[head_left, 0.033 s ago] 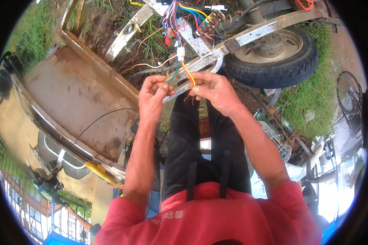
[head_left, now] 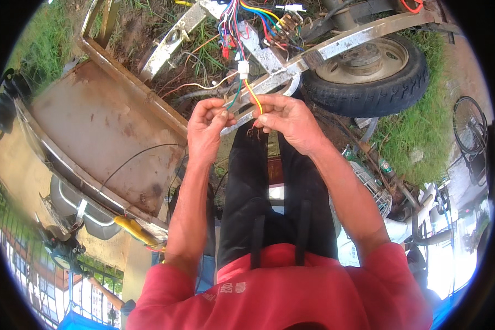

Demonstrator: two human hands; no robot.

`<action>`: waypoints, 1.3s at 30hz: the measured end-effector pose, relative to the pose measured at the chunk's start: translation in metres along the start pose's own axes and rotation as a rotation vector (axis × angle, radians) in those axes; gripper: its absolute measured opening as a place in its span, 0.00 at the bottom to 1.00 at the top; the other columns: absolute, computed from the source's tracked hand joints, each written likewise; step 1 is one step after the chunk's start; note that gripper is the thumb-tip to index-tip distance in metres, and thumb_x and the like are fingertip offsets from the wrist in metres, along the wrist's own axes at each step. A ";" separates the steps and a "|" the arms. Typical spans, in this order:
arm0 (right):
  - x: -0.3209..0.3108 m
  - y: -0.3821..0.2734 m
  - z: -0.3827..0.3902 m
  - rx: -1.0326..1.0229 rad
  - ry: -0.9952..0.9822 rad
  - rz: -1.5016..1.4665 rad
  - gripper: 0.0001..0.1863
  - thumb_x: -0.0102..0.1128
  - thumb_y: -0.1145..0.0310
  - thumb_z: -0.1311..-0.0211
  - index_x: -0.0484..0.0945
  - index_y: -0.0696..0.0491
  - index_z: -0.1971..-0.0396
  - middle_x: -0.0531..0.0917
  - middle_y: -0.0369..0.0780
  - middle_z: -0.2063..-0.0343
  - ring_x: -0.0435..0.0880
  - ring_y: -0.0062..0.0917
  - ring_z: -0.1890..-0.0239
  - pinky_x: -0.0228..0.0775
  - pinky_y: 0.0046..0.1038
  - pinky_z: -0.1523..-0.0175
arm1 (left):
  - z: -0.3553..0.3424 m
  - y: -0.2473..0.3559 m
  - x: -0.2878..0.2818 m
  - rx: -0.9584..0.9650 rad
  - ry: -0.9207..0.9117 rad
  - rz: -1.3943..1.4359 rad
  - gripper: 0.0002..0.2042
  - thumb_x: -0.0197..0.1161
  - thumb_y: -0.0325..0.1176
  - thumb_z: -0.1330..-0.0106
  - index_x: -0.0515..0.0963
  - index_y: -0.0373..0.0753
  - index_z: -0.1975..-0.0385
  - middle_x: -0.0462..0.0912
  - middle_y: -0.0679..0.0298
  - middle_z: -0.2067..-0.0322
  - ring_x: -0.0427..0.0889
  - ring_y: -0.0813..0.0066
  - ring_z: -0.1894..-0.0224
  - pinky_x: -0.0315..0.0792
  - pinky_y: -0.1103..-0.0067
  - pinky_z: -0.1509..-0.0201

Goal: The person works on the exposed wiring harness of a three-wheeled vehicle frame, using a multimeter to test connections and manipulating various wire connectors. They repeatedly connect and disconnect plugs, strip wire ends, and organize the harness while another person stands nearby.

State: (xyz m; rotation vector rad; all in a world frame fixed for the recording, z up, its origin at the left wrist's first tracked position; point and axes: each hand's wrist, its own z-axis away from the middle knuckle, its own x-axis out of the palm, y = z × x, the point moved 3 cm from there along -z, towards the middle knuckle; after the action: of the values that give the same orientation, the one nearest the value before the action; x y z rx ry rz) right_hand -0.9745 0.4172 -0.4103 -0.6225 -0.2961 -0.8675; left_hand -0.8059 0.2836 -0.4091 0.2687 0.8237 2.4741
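My left hand (head_left: 206, 129) is closed, its thumb and fingers pinching a green wire (head_left: 236, 94). My right hand (head_left: 291, 124) pinches a yellow wire (head_left: 252, 93) beside it. Both wires come down from a white plug connector (head_left: 243, 67), which hangs apart from my hands. Thin reddish frayed strands (head_left: 254, 131) stick out below my right fingertips; whether they belong to the yellow wire I cannot tell. Above the connector a bundle of coloured wires (head_left: 237, 34) fans out over the metal frame (head_left: 269, 85). A small terminal block (head_left: 285, 28) with more wires sits to its right.
A thick black tyre (head_left: 368, 91) on a pale rim lies to the right of the frame. At left stands a rusty metal tray (head_left: 110, 115) with a raised edge. A yellow-handled tool (head_left: 135, 231) lies by its lower edge. Grass (head_left: 404, 148) and a wire basket (head_left: 371, 190) are at right.
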 end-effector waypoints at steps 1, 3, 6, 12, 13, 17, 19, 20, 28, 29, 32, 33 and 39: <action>0.001 0.000 -0.001 0.007 -0.014 -0.031 0.23 0.65 0.74 0.33 0.78 0.57 0.38 0.85 0.36 0.56 0.86 0.21 0.56 0.77 0.23 0.53 | 0.002 -0.001 0.002 0.004 -0.022 -0.016 0.08 0.60 0.22 0.27 0.76 0.33 0.51 0.84 0.62 0.63 0.85 0.76 0.60 0.82 0.76 0.52; 0.002 0.003 -0.001 -0.004 -0.035 -0.046 0.23 0.66 0.73 0.33 0.77 0.56 0.38 0.85 0.37 0.55 0.86 0.22 0.55 0.76 0.24 0.52 | 0.005 -0.003 0.006 0.016 -0.070 -0.047 0.10 0.60 0.21 0.28 0.76 0.33 0.49 0.84 0.63 0.63 0.84 0.78 0.60 0.81 0.77 0.51; 0.006 0.001 0.000 -0.007 -0.050 -0.072 0.24 0.66 0.73 0.34 0.77 0.56 0.39 0.85 0.37 0.55 0.86 0.21 0.56 0.76 0.24 0.52 | 0.009 -0.009 0.011 0.022 -0.101 -0.031 0.11 0.61 0.20 0.29 0.78 0.33 0.49 0.83 0.64 0.62 0.83 0.77 0.57 0.79 0.79 0.49; 0.009 0.004 0.000 -0.025 -0.035 -0.080 0.23 0.66 0.75 0.34 0.77 0.58 0.40 0.85 0.38 0.55 0.85 0.20 0.57 0.76 0.23 0.53 | 0.023 0.010 0.015 0.363 0.056 -0.440 0.13 0.64 0.21 0.33 0.81 0.33 0.50 0.80 0.59 0.51 0.79 0.72 0.46 0.75 0.75 0.43; 0.010 0.002 0.001 -0.024 -0.028 -0.077 0.22 0.65 0.76 0.34 0.77 0.59 0.40 0.85 0.38 0.55 0.85 0.20 0.57 0.76 0.23 0.54 | 0.028 0.012 0.013 0.394 0.084 -0.473 0.12 0.65 0.22 0.33 0.81 0.33 0.50 0.79 0.59 0.49 0.78 0.71 0.44 0.73 0.74 0.40; 0.013 0.004 0.000 -0.069 -0.009 -0.096 0.20 0.64 0.78 0.35 0.77 0.60 0.43 0.85 0.39 0.56 0.85 0.18 0.58 0.76 0.21 0.55 | 0.053 0.020 0.008 0.376 0.057 -0.515 0.11 0.67 0.23 0.35 0.82 0.33 0.53 0.79 0.59 0.51 0.79 0.72 0.50 0.75 0.76 0.45; 0.015 0.005 0.000 -0.067 0.003 -0.091 0.19 0.65 0.79 0.35 0.77 0.60 0.44 0.85 0.38 0.56 0.85 0.18 0.57 0.77 0.21 0.54 | 0.063 0.028 0.020 0.350 0.053 -0.436 0.13 0.70 0.26 0.38 0.83 0.34 0.54 0.81 0.59 0.56 0.80 0.72 0.57 0.76 0.76 0.50; 0.016 0.005 -0.001 -0.065 0.010 -0.089 0.19 0.65 0.80 0.35 0.78 0.60 0.45 0.85 0.38 0.56 0.85 0.18 0.57 0.77 0.21 0.53 | 0.065 0.029 0.023 0.325 0.049 -0.474 0.14 0.74 0.27 0.41 0.82 0.33 0.55 0.82 0.60 0.59 0.81 0.73 0.60 0.77 0.76 0.51; 0.017 0.006 -0.002 -0.093 0.002 -0.110 0.19 0.63 0.82 0.36 0.77 0.61 0.45 0.84 0.39 0.56 0.84 0.19 0.55 0.78 0.23 0.47 | 0.061 0.018 0.032 0.150 0.089 -0.465 0.12 0.72 0.25 0.36 0.82 0.33 0.54 0.83 0.67 0.64 0.80 0.80 0.61 0.75 0.80 0.52; 0.017 0.006 -0.002 -0.098 0.001 -0.101 0.19 0.63 0.82 0.36 0.77 0.61 0.45 0.84 0.39 0.55 0.84 0.19 0.55 0.78 0.23 0.48 | 0.060 0.010 0.030 0.113 0.093 -0.390 0.11 0.72 0.25 0.36 0.82 0.33 0.55 0.83 0.67 0.65 0.80 0.81 0.62 0.75 0.80 0.52; 0.017 0.006 -0.002 -0.087 0.003 -0.082 0.19 0.63 0.82 0.36 0.78 0.61 0.45 0.84 0.40 0.56 0.84 0.20 0.55 0.78 0.24 0.47 | 0.059 0.006 0.030 0.067 0.090 -0.229 0.08 0.69 0.23 0.34 0.82 0.33 0.56 0.83 0.69 0.66 0.79 0.83 0.63 0.74 0.82 0.53; 0.017 0.006 -0.002 -0.094 0.002 -0.084 0.19 0.63 0.82 0.36 0.77 0.61 0.45 0.84 0.40 0.56 0.84 0.20 0.55 0.78 0.24 0.47 | 0.059 0.005 0.031 0.061 0.084 -0.185 0.07 0.68 0.23 0.33 0.82 0.33 0.57 0.83 0.70 0.66 0.79 0.84 0.63 0.74 0.83 0.52; 0.018 0.008 -0.003 -0.122 -0.003 -0.099 0.19 0.65 0.79 0.36 0.78 0.59 0.44 0.84 0.37 0.58 0.83 0.17 0.58 0.76 0.20 0.54 | 0.057 0.006 0.031 -0.025 0.057 0.023 0.05 0.67 0.22 0.31 0.81 0.33 0.58 0.83 0.69 0.65 0.78 0.86 0.63 0.73 0.86 0.55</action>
State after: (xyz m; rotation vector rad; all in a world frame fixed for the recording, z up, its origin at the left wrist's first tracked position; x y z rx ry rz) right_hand -0.9570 0.4079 -0.4065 -0.7269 -0.2803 -0.9844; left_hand -0.8155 0.3253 -0.3592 0.1999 0.8164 2.5224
